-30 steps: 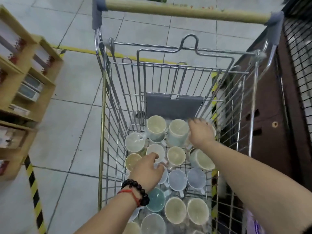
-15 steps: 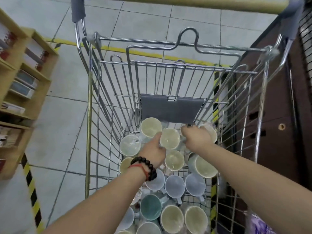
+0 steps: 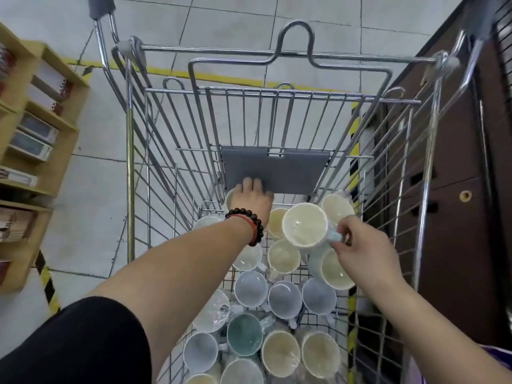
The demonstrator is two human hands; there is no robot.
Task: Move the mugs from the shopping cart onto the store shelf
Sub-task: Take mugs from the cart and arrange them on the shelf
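Cream-lined mug (image 3: pixel 304 225), lifted above cart (image 3: pixel 130 189), handle pinched by right hand (image 3: pixel 360 245); left hand (image 3: pixel 253 200) grasps far-end mug, grip hidden.

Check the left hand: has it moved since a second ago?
Yes. The left hand has gone forward along the cart, from the middle mugs to the far end, and now lies over a mug just below the grey flap.

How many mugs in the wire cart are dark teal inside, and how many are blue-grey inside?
Ceramic mugs, dark teal inside: 1
Ceramic mugs, blue-grey inside: 4
Total: 5
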